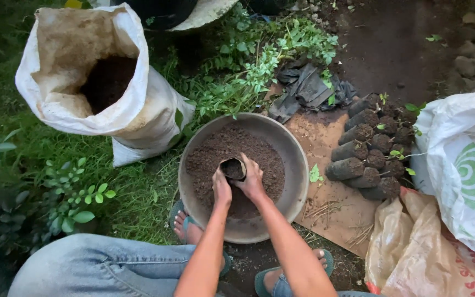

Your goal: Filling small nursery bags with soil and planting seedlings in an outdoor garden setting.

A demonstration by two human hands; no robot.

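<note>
Soil basin (pixel 298 165) | left hand (pixel 221 188), right hand (pixel 252 180) | grip pinching small black bag (pixel 232 168) between them

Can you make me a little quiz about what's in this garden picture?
1. True or false: the round grey metal basin holds dark soil.
2. What do the left hand and right hand hold between them? A) a small black plastic seedling bag B) a red trowel C) a watering can
3. Where do the filled black seedling bags lie: on the brown cardboard sheet or in the open white woven sack?

Key: 1 true. 2 A. 3 on the brown cardboard sheet, to the person's right of the basin.
</note>
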